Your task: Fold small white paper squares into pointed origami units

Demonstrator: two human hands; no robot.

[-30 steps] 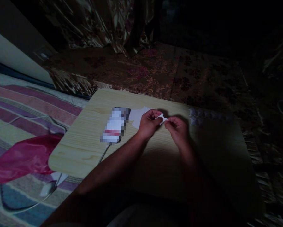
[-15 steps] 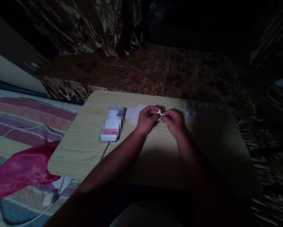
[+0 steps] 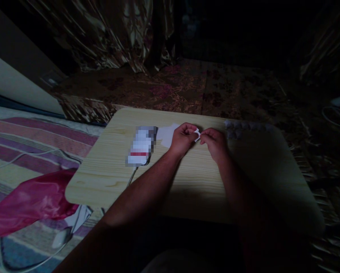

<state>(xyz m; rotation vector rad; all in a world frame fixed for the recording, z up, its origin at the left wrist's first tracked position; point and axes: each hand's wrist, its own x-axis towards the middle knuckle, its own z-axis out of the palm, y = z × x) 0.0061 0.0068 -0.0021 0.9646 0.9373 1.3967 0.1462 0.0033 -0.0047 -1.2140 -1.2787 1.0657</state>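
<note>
A small folded piece of white paper (image 3: 197,134) is pinched between the thumb and fingers of my left hand (image 3: 182,140). My right hand (image 3: 216,143) meets its right edge with thumb and forefinger pressed together. Both hands are just above the wooden table (image 3: 107,159). Behind my left hand lie flat sheets of white paper (image 3: 164,135), partly covered by it. To the right of my right hand, several small pale folded paper pieces (image 3: 238,127) sit in rows, dim in the shadow.
A phone (image 3: 141,146) with a blurred screen lies left of the papers, its cable running toward me under my left forearm. Left of the table are a pink cloth bag (image 3: 36,199), a white charger (image 3: 61,237) and striped bedding (image 3: 5,159). Patterned fabric (image 3: 158,83) covers the area behind.
The whole view has shifted, so the table and hands appear slightly further right. My fingers have turned the small paper a little; both hands stay together at it.
</note>
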